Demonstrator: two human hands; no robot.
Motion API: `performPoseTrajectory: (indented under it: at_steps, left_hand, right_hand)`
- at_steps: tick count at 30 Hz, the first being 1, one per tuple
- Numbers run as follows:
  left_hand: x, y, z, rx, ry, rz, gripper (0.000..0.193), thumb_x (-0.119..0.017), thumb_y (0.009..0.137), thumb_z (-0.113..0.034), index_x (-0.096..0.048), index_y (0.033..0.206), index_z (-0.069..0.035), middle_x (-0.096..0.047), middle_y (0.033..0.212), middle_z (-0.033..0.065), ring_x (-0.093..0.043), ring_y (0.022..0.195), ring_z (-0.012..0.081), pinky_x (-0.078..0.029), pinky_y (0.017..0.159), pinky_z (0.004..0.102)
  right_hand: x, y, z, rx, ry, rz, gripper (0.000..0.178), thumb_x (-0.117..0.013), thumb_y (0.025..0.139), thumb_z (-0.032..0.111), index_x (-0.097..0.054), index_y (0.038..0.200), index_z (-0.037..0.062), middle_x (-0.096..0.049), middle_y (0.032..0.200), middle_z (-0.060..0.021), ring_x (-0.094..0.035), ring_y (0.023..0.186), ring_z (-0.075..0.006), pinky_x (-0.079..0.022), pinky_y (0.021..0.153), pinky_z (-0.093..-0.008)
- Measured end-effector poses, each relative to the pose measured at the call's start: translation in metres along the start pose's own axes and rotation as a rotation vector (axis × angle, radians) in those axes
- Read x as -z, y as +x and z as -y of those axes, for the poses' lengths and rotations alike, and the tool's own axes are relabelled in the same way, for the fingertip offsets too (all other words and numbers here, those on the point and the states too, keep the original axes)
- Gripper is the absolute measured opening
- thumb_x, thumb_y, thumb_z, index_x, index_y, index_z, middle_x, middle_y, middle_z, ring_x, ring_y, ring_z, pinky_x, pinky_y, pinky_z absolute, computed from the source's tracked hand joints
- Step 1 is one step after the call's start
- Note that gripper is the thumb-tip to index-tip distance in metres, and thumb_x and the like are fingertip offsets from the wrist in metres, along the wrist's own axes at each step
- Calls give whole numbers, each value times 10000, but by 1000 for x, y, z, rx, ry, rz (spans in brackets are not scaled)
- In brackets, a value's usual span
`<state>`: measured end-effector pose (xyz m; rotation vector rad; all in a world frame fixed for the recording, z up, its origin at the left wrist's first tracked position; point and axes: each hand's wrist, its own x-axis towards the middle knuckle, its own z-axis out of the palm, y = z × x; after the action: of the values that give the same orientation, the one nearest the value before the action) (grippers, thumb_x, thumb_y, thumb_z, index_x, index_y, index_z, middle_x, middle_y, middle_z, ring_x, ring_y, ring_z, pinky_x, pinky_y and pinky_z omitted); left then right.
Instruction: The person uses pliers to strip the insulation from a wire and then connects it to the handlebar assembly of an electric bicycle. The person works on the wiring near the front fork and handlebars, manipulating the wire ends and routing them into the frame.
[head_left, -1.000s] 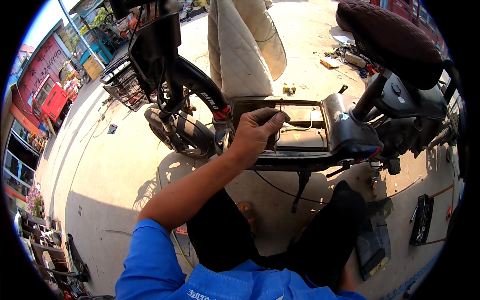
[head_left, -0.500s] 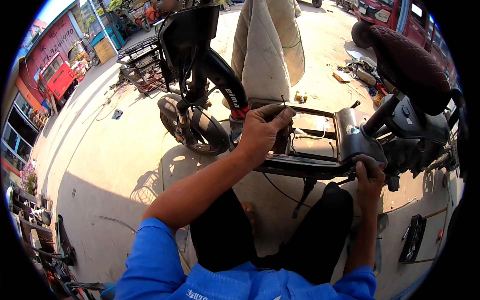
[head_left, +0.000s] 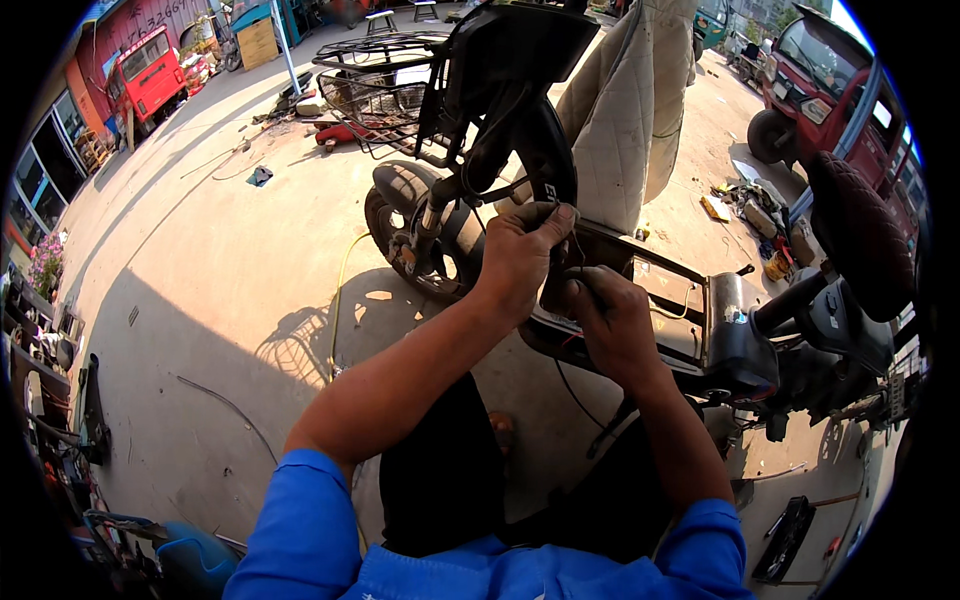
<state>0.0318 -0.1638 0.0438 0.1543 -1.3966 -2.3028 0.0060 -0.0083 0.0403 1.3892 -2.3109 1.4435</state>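
Observation:
A black electric scooter stands crosswise before me, its steering column (head_left: 548, 160) at the left and its quilted dark seat (head_left: 862, 225) at the right. My left hand (head_left: 520, 252) is closed in a pinch, thumb against forefinger, on a thin dark wire (head_left: 579, 243) beside the base of the column. Just below and to the right, my right hand (head_left: 618, 322) is also closed, its fingertips at the lower part of that wire. Behind the right hand lies the open floor compartment (head_left: 690, 268), with a pale cable inside. The wire's ends are hidden by my fingers.
The front wheel (head_left: 385, 232) and wire basket (head_left: 375, 105) are at the left. A pale quilted cover (head_left: 615, 130) hangs behind the column. A yellow hose (head_left: 338, 300) runs along the concrete. A black tool tray (head_left: 785, 540) lies at lower right; a red vehicle (head_left: 825, 90) stands beyond.
My right hand has left the rear edge of the floor compartment and come up beside my left hand. The left hand keeps its pinch. The view has shifted, moving the scooter rightward in the picture.

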Motion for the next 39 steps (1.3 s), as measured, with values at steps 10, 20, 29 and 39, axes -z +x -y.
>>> performPoseTrajectory:
  at_steps: [10,20,29,39]
  left_hand:
    - [29,12,4,-40,92,-34,216,-582,998,-207,-659,901,-30,-566,702,-20,-482,616,50,-389,550,230]
    - [44,13,3,-466,541,-233,248,-615,955,-162,-650,1096,39,-658,918,71,-618,812,132,-496,769,263]
    - [53,15,-4,-434,648,-212,346,-569,967,-227,-635,1156,56,-707,984,182,-660,922,206,-498,850,323]
    - [52,10,-12,-410,695,-206,342,-533,991,-280,-647,1074,32,-697,879,150,-654,829,198,-496,776,326]
  right_hand:
    - [-37,26,-9,-244,320,-104,271,-527,982,148,-634,817,-37,-547,559,-36,-508,502,-64,-388,466,-273]
    - [-74,54,-7,-319,467,-248,339,-547,957,189,-661,751,-55,-599,585,-49,-548,523,-90,-419,490,-280]
    - [-110,61,-25,-297,346,-401,351,-571,926,202,-624,729,-83,-559,537,-95,-514,520,-89,-418,515,-320]
    - [-119,82,-15,-304,147,-542,342,-585,912,256,-686,788,-46,-581,560,-203,-585,485,-182,-453,540,-357]
